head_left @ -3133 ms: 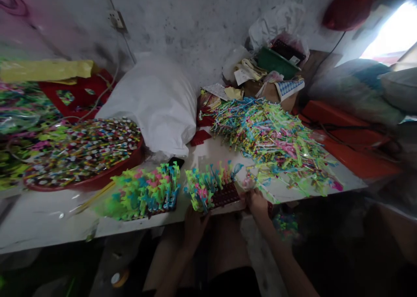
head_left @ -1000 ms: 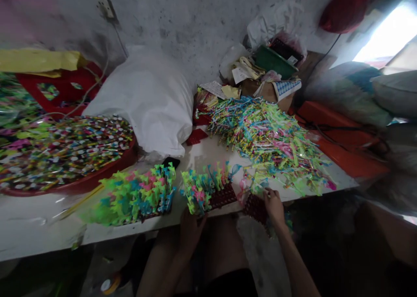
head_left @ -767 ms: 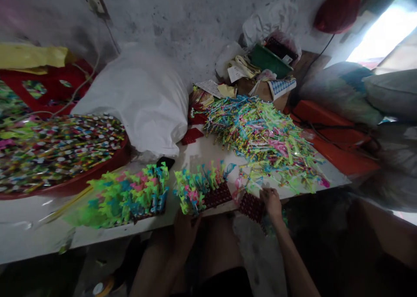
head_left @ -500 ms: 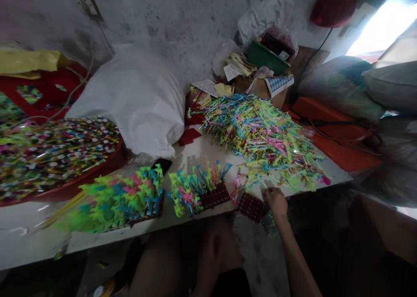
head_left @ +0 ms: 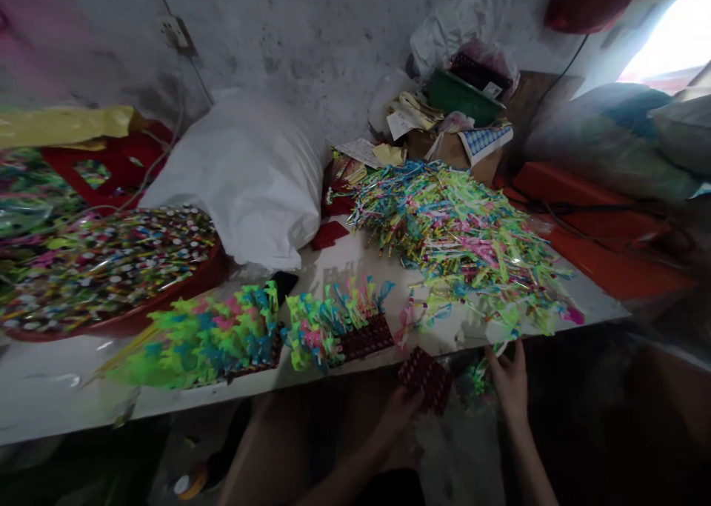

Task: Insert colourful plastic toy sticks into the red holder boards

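My left hand (head_left: 401,411) grips the lower left side of a dark red perforated plate (head_left: 426,378), which is tilted just off the table's front edge. My right hand (head_left: 509,380) is at the same edge, farther right, with its fingertips about a pale green plastic stick (head_left: 504,346) at the near side of a large pile of colourful plastic sticks (head_left: 461,232). Below the edge, between my hands, hangs a dim bunch of coloured pieces (head_left: 476,387). Another dark red plate (head_left: 366,337), partly filled with upright animal-shaped pieces (head_left: 314,324), rests on the table left of my hands.
Farther left stands a full group of green, blue and pink animal-shaped pieces (head_left: 216,332). Behind are a red basin (head_left: 183,302) of small coloured parts and a white sack (head_left: 249,172). A green bin (head_left: 464,98) and orange object (head_left: 589,217) are at the back right.
My left hand has come up and taken hold of the perforated plate, which has moved down off the table edge. My right hand has shifted right. The view has turned slightly.
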### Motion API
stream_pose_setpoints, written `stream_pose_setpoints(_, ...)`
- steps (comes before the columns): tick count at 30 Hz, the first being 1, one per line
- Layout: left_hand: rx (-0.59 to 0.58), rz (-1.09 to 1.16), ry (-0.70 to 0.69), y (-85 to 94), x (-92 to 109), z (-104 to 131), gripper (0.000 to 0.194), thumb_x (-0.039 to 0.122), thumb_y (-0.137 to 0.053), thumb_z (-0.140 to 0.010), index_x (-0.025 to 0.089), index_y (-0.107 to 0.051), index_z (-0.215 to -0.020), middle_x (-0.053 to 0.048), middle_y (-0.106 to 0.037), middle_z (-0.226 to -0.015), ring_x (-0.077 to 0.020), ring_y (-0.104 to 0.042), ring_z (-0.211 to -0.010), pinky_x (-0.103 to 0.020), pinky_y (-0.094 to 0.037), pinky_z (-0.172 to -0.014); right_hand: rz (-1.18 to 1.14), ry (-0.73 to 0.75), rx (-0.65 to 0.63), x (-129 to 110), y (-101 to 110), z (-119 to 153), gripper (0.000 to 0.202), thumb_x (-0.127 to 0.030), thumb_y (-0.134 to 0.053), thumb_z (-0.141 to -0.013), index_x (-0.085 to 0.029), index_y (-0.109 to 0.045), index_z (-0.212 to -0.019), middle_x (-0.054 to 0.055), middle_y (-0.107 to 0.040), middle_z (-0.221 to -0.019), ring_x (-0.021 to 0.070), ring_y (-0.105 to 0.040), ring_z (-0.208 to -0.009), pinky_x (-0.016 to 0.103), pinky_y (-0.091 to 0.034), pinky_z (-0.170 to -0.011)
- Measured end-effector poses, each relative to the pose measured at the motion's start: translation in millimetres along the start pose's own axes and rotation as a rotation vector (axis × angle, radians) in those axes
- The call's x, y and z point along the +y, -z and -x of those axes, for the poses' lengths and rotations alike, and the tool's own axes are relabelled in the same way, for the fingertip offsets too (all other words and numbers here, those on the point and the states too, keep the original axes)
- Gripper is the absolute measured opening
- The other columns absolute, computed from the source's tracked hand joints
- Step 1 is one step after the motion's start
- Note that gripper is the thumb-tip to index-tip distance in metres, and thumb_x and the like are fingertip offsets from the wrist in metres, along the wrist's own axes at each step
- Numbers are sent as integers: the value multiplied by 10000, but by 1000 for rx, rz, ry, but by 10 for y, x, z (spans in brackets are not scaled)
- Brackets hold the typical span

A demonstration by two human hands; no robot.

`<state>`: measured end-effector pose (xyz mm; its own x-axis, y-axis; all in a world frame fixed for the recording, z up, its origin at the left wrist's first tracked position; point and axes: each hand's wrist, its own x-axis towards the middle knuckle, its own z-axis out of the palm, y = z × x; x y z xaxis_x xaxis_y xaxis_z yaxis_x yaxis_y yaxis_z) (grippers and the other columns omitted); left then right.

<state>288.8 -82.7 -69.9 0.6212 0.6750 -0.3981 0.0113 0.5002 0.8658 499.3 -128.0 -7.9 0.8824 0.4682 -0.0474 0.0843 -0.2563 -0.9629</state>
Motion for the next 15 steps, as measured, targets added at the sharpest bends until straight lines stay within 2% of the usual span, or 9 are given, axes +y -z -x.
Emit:
stream_pose_setpoints(2,-103,-41,-19,62,203,280,738,739,-640,-529,122,-660,-933,-95,-683,-963,-269,-609,-911,-371,-458,-850,32,17,-25,55,13,42,1110,-585,-659,-592,-201,-80,-1458,4,-652,-762,102,-470,-436,225,-394,-446)
stream_pose_setpoints(3,-107,-59,-35,110,387,430,712,724,-632,-563,127,-660,-951,-90,-685,-975,-268,-610,-921,-373,-460,-858,62,33,-32,72,8,60,1096,-583,-647,-605,-214,-66,-1459,19,-664,-818,111,-496,-463,231,-409,-464)
stream_pose_setpoints(4,-124,-99,-67,176,628,574,674,689,-633,-603,141,-653,-995,-83,-681,-1013,-270,-599,-962,-374,-455,-881,97,52,-33,82,-6,77,1069,-584,-634,-615,-219,-87,-1459,40,-670,-884,128,-530,-509,241,-427,-489)
stream_pose_setpoints(6,-97,-211,-169,367,1245,806,576,614,-627,-676,176,-636,-1051,-66,-670,-1068,-260,-578,-1025,-371,-434,-929,143,93,-45,92,-57,106,994,-587,-609,-633,-201,-191,-1447,81,-658,-1005,166,-588,-636,260,-457,-552)
stream_pose_setpoints(8,15,-351,-295,638,1927,905,510,579,-616,-703,196,-636,-1039,-54,-673,-1053,-250,-585,-1000,-374,-445,-913,133,116,-87,98,-134,135,955,-588,-601,-640,-157,-272,-1426,103,-653,-1024,186,-601,-708,264,-468,-584)
stream_pose_setpoints(10,211,-487,-400,962,2527,832,485,592,-598,-698,192,-642,-970,-36,-693,-930,-236,-606,-897,-372,-479,-838,75,110,-153,104,-218,165,962,-590,-609,-644,-126,-280,-1420,95,-667,-951,184,-599,-686,262,-470,-575)
stream_pose_setpoints(12,402,-596,-454,1295,2948,604,457,573,-587,-700,169,-628,-909,-25,-680,-819,-203,-606,-786,-339,-490,-772,7,83,-232,103,-290,195,931,-608,-595,-665,-127,-306,-1407,75,-675,-882,170,-590,-630,261,-470,-554)
stream_pose_setpoints(13,443,-627,-457,1450,3082,452,451,561,-588,-690,158,-618,-890,-21,-667,-762,-189,-601,-729,-320,-493,-731,-32,62,-280,96,-320,212,885,-623,-579,-676,-135,-359,-1381,77,-677,-881,168,-592,-618,263,-474,-549)
stream_pose_setpoints(15,454,-733,-407,1713,3210,133,417,522,-590,-672,143,-616,-846,-15,-635,-653,-178,-586,-642,-299,-490,-652,-142,15,-392,66,-367,252,772,-649,-543,-692,-159,-489,-1286,97,-680,-935,177,-610,-633,277,-489,-548)
